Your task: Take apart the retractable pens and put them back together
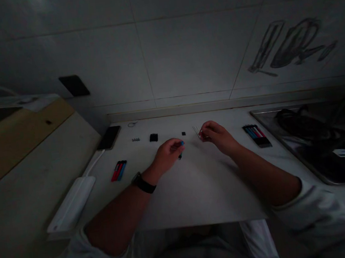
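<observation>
My left hand (169, 154) is closed round a pen (180, 148) with a blue end, its dark tip pointing down at the white table (197, 188). A black watch sits on that wrist. My right hand (214, 135) is pinched on thin pale rods (196, 130) that stick out to its left. A small black piece (183, 133) lies between the two hands, a little farther back.
Red and blue pens (119, 170) lie at the left, a black clump (153, 137) and a small grey part (136, 140) farther back. A phone (109, 137), a white power bank (72, 203), a pack of pens (256, 133) and a sink (315, 138) surround the work area.
</observation>
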`<state>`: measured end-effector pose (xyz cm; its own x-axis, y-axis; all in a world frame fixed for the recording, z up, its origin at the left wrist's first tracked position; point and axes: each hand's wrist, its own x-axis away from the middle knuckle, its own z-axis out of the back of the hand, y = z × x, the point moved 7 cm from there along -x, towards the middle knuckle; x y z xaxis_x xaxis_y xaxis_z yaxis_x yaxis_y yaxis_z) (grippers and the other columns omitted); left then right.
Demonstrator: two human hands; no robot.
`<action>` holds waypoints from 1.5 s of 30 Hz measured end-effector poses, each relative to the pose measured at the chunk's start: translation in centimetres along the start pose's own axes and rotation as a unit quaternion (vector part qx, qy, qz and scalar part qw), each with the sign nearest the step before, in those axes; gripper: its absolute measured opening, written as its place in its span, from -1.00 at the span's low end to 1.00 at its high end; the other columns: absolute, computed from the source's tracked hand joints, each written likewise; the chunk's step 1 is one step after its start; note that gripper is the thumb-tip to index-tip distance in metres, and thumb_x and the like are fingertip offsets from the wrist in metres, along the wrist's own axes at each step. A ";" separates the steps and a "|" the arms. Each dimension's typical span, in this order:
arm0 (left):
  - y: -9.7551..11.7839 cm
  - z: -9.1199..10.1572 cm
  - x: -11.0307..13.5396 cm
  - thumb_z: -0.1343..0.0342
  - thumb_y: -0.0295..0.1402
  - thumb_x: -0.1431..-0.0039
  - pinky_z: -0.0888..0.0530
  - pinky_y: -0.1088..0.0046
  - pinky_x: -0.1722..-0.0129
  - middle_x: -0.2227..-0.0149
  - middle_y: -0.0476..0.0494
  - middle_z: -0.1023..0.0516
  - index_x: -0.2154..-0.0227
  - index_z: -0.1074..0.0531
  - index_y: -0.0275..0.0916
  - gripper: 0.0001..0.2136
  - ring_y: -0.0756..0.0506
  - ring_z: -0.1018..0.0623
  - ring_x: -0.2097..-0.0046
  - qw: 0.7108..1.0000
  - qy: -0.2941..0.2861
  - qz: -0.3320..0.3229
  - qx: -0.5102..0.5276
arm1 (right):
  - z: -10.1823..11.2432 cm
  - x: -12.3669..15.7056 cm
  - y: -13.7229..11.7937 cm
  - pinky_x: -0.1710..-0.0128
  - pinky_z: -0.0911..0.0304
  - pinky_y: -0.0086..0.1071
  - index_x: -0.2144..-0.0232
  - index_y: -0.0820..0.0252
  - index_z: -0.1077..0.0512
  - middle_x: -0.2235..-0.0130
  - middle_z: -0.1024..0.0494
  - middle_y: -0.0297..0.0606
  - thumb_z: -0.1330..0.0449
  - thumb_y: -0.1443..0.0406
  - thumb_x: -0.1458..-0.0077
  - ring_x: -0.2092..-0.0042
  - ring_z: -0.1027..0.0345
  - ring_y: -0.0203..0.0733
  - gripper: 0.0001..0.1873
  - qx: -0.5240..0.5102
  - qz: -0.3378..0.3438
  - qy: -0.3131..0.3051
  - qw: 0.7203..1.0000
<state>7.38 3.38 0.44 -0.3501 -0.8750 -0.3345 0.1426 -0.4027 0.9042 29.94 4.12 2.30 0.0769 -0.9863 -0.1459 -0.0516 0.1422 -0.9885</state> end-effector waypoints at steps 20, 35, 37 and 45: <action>3.6 -1.0 0.9 -0.23 -0.36 -0.29 -0.49 0.29 0.07 0.21 -0.11 -0.58 0.18 -0.53 -0.18 -0.92 -0.12 -0.57 0.15 0.968 -0.061 -0.110 -0.216 | -5.7 3.7 -3.0 0.21 -0.45 -0.29 0.15 0.04 -0.63 0.22 -0.64 -0.20 -0.20 0.26 -0.30 0.21 -0.52 -0.16 -0.81 0.331 0.248 -0.090 0.906; 3.3 -1.0 0.9 -0.24 -0.38 -0.28 -0.48 0.30 0.09 0.23 -0.12 -0.57 0.19 -0.53 -0.21 -0.93 -0.12 -0.56 0.16 0.970 -0.056 -0.114 -0.208 | -6.1 4.3 -3.3 0.11 -0.43 -0.24 0.05 0.02 -0.61 0.16 -0.63 -0.18 -0.16 0.32 -0.33 0.15 -0.52 -0.13 -0.74 0.357 0.295 -0.100 0.881; 3.1 -1.0 0.9 -0.24 -0.37 -0.29 -0.48 0.30 0.10 0.24 -0.11 -0.56 0.21 -0.53 -0.21 -0.93 -0.11 -0.56 0.16 0.971 -0.055 -0.111 -0.206 | -6.3 4.4 -3.1 0.09 -0.44 -0.23 -0.03 -0.01 -0.59 0.14 -0.63 -0.17 -0.15 0.33 -0.34 0.13 -0.52 -0.13 -0.69 0.361 0.303 -0.110 0.875; 3.0 -0.8 0.9 -0.24 -0.35 -0.30 -0.50 0.30 0.07 0.21 -0.11 -0.58 0.14 -0.55 -0.18 -0.89 -0.10 -0.57 0.15 0.978 -0.047 -0.101 -0.176 | -5.9 4.4 -3.1 0.12 -0.44 -0.24 -0.08 0.03 -0.54 0.17 -0.62 -0.18 -0.16 0.34 -0.28 0.17 -0.52 -0.13 -0.64 0.384 0.280 -0.089 0.875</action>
<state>8.29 1.17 2.65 -0.4850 -0.7458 -0.4566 0.3657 -0.6473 0.6688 24.52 -1.12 4.95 0.4116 -0.7249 -0.5524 0.5490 0.6810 -0.4846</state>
